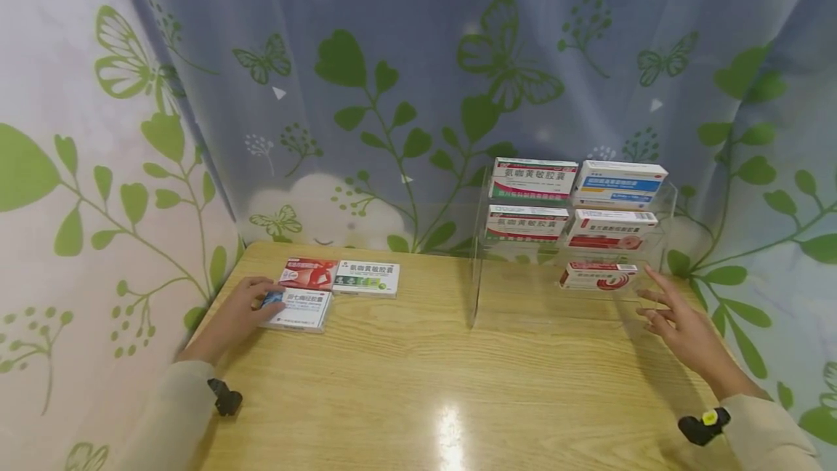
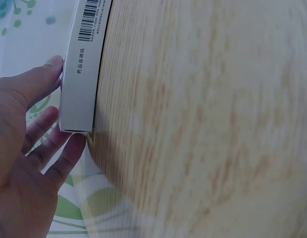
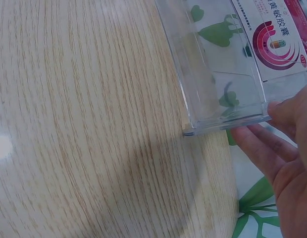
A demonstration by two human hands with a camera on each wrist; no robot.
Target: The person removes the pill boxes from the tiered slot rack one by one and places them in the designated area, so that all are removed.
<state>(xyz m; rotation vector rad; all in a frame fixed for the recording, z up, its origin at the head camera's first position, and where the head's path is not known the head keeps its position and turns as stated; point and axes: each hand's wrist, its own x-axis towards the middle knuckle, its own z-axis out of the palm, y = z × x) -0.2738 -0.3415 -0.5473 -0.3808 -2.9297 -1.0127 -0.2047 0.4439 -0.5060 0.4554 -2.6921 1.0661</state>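
My left hand [image 1: 245, 311] rests at the left end of a white-and-blue medicine box [image 1: 306, 312] lying flat on the table. In the left wrist view its thumb touches the box [image 2: 79, 94] and the loosely spread fingers lie around its end. Directly behind are a red medicine box [image 1: 307, 275] and a white-and-green one [image 1: 368, 280]. My right hand [image 1: 680, 325] touches the right side of a clear tiered display stand [image 1: 523, 302], fingers extended. Close to it, a white-and-red medicine box [image 1: 598, 277] sits in the stand's lowest tier, at the right.
In the stand's upper tiers are two red-and-green boxes [image 1: 532, 179], a blue-and-white box [image 1: 620, 184] and another red-and-white box [image 1: 611, 230]. The wooden table [image 1: 392, 384] meets a patterned curtain [image 1: 418, 93] at the back and sides.
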